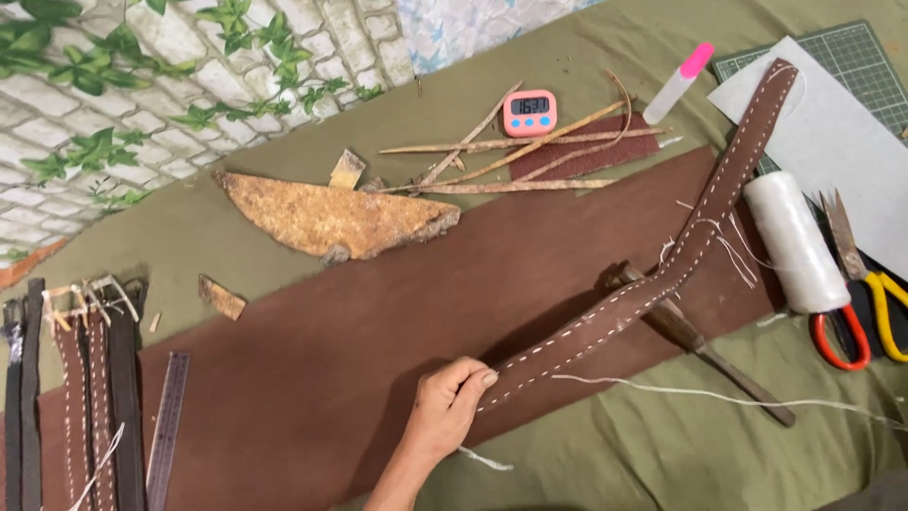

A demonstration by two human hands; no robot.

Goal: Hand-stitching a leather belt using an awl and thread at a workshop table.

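One hand on stitched brown strap — over leather sheet.

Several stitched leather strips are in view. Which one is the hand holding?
The long brown stitched strip running diagonally across the large leather sheet; the left hand grips its lower end. The other strips lie untouched at the far left edge.

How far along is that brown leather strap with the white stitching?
Done: white stitches run along both edges of the leather strap for the whole visible length. In hand: one hand grips its near end, lifting it over the brown leather sheet. Left: loose thread tails hang mid-strap untrimmed, and the scissors lie beside the thread spool.
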